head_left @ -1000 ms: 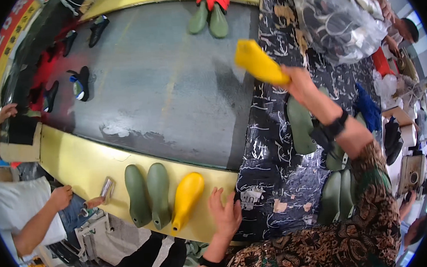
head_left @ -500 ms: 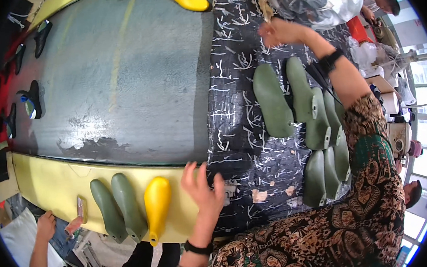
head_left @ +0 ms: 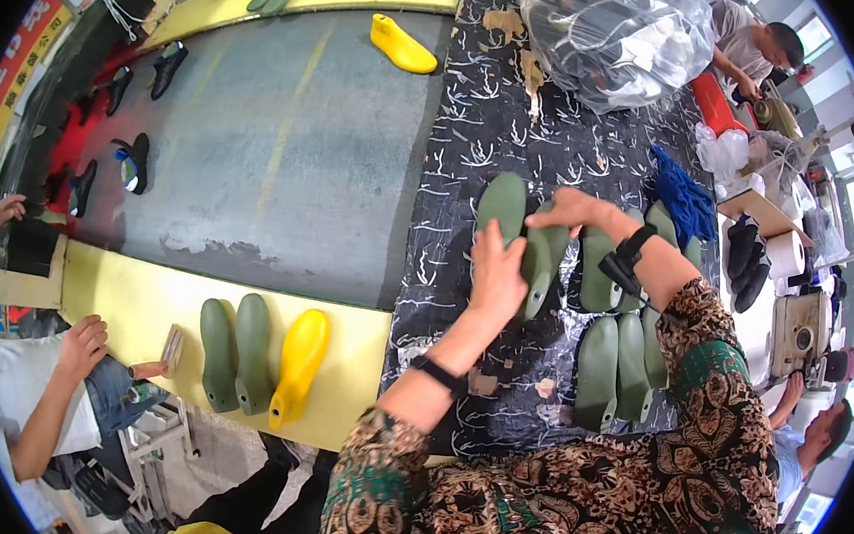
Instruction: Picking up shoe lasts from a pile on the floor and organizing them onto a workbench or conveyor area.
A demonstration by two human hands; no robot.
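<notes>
Workbench with shoe lasts, seen from above. The left hand (head_left: 498, 276) grips a green shoe last (head_left: 501, 204), fingers closed over its lower part, the last raised at a tilt above the black-covered table (head_left: 495, 111). The right hand (head_left: 575, 209), just beside it, touches the upper end of a second green last (head_left: 540, 273) with bent fingers; whether its grip is fully closed cannot be told. Further green lasts (head_left: 597, 369) lie in rows on the table's near right part, some partly behind the right forearm.

Containers: a large clear plastic bag (head_left: 619, 31) sits at the table's far right, crowded with dark and white items whose kind is obscured by glare and folds. Near it stands a red container (head_left: 718, 103), its contents not discernible.

Beyond the table's left edge, a grey belt (head_left: 270, 179) carries a yellow last (head_left: 403, 45), on its side near the table, and dark shoes (head_left: 171, 66) at its far left. On the near yellow ledge (head_left: 137, 280), two green lasts (head_left: 252, 353) lie beside a yellow one (head_left: 300, 367). A blue cloth (head_left: 684, 202) lies at the table's right edge.
</notes>
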